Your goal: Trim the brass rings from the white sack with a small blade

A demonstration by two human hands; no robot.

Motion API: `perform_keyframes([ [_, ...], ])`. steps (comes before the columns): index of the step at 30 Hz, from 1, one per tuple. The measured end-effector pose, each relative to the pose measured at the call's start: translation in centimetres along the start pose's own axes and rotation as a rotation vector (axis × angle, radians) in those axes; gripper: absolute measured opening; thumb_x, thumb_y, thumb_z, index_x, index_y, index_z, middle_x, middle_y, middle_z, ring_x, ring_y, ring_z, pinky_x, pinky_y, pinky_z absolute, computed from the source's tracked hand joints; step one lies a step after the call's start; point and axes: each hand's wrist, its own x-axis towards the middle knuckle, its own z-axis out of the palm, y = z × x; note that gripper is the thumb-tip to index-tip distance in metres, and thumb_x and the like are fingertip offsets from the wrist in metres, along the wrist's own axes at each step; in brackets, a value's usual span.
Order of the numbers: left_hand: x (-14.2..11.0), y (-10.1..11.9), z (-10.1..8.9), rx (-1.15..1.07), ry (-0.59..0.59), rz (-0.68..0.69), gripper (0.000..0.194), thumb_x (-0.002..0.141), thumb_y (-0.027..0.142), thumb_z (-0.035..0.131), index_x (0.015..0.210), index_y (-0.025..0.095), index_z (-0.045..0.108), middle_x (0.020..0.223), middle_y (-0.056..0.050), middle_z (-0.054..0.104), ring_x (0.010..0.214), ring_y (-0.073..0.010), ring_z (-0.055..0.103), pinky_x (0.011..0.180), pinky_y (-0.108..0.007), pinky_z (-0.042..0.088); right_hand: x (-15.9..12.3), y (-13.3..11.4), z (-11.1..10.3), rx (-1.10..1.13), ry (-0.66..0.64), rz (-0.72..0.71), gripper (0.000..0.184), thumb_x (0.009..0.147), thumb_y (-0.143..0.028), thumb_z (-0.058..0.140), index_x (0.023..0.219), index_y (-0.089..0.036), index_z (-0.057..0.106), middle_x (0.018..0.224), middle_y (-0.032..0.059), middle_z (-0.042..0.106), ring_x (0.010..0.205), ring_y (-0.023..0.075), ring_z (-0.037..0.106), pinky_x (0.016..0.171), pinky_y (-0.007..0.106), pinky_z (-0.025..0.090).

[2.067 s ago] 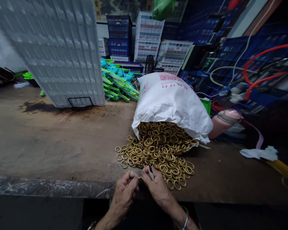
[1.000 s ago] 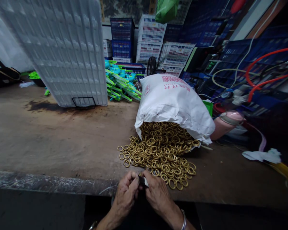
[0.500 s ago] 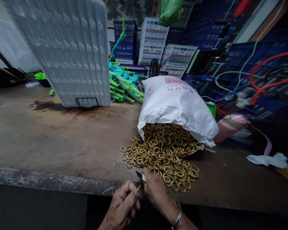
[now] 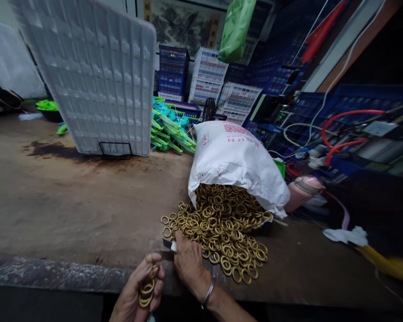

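Clasping gold rings, left hand; right hand grips dark-tipped tool beside ring pile.

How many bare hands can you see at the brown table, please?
2: the left hand holding several gold-coloured metal rings, and the right hand holding a dark-bladed tool at the near edge of the ring pile.

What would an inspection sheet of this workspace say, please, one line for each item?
Surface: worn tabletop, dark stain near the ribbed panel.
Job's things: brass-coloured rings spill from the white sack.
Clutter: green-and-blue parts; pink bottle beside the sack.
Left hand: cups several loose rings.
Right hand: holds a dark blade beside the pile.
Cables: red hose and white cable, right side.
Surroundings: stacked crates, green bag.
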Motion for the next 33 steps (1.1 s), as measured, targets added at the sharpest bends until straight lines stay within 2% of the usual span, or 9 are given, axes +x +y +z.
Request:
perform_keyframes([
  [3,0.6,0.2,-0.1,-0.075,0.017,-0.036,0.025,0.06,0.033,0.073,0.07,0.015,0.059,0.067,0.0,0.057,0.054,-0.0086,0.049,0.042,-0.017,0.031,-0.1,0.2,0.4,0.022,0.005,0.002,0.037,0.071,-0.002,0.044,0.103,-0.018,0.049,0.086,0.0092,0.064,0.077,0.0221,0.059,0.065,0.029,0.035],
  [6,1.3,0.2,0.2,-0.037,0.027,0.014,0.026,0.062,0.033,0.073,0.065,0.014,0.056,0.07,-0.001,0.058,0.058,-0.0098,0.051,0.042,-0.017,0.034,-0.3,1.0,0.8,0.116,0.019,-0.013,0.042,0.067,-0.001,0.041,0.104,-0.018,0.048,0.083,0.0068,0.063,0.075,0.0215,0.058,0.064,0.029,0.034],
  [11,2.5,-1.1,1.0,0.279,0.046,0.161,0.032,0.067,0.044,0.066,0.076,0.017,0.052,0.06,0.004,0.051,0.048,-0.0078,0.045,0.035,-0.016,0.032,-1.0,2.8,0.2,0.387,0.068,-0.12,0.044,0.058,0.002,0.037,0.095,-0.02,0.047,0.074,0.0009,0.06,0.066,0.0164,0.056,0.06,0.024,0.032],
  [14,3.0,-1.9,1.4,0.496,0.084,0.192,0.039,0.071,0.051,0.058,0.091,0.019,0.051,0.053,0.007,0.046,0.041,-0.0065,0.039,0.033,-0.015,0.029,-1.8,3.5,-0.7,0.53,0.078,-0.178,0.033,0.065,-0.001,0.036,0.089,-0.02,0.046,0.073,0.0007,0.059,0.064,0.0149,0.055,0.058,0.023,0.033],
  [17,3.2,-2.3,1.9,0.641,0.004,0.205,0.034,0.073,0.05,0.055,0.083,0.018,0.052,0.05,0.009,0.042,0.037,-0.0046,0.033,0.034,-0.015,0.026,-2.6,3.7,-1.3,0.626,0.049,-0.207,0.021,0.073,-0.007,0.036,0.086,-0.021,0.046,0.072,0.001,0.058,0.064,0.0148,0.055,0.058,0.022,0.034],
  [21,3.3,-2.6,2.5,0.667,-0.036,0.276,0.026,0.073,0.042,0.058,0.067,0.017,0.051,0.049,0.009,0.039,0.039,-0.0039,0.03,0.04,-0.016,0.027,-2.8,3.6,-1.8,0.78,0.02,-0.105,0.009,0.082,-0.024,0.037,0.081,-0.021,0.046,0.07,0.0004,0.055,0.062,0.0136,0.051,0.058,0.022,0.035],
  [27,3.3,-3.1,3.0,0.745,-0.062,0.467,0.021,0.076,0.034,0.057,0.066,0.015,0.058,0.061,0.002,0.053,0.057,-0.0085,0.046,0.055,-0.018,0.037,-2.6,4.4,-1.2,1.124,-0.17,0.1,0.032,0.084,-0.045,0.034,0.067,-0.02,0.044,0.052,-0.0058,0.04,0.049,0.0096,0.038,0.05,0.021,0.033],
  [29,3.3,-3.4,3.1,0.741,-0.08,0.412,0.023,0.076,0.036,0.057,0.067,0.015,0.058,0.058,0.003,0.052,0.052,-0.0074,0.044,0.05,-0.018,0.035,-2.6,4.7,-0.7,1.177,-0.186,0.123,0.034,0.083,-0.047,0.036,0.064,-0.02,0.043,0.05,-0.0065,0.038,0.048,0.0089,0.036,0.048,0.02,0.031],
  [33,3.5,-3.9,3.1,0.649,-0.092,0.152,0.029,0.074,0.046,0.056,0.074,0.017,0.051,0.05,0.007,0.044,0.037,-0.0037,0.031,0.037,-0.016,0.023,-2.7,5.3,-0.4,1.159,-0.144,0.143,0.03,0.08,-0.045,0.041,0.066,-0.019,0.045,0.054,-0.0059,0.041,0.051,0.0091,0.037,0.05,0.021,0.032],
])
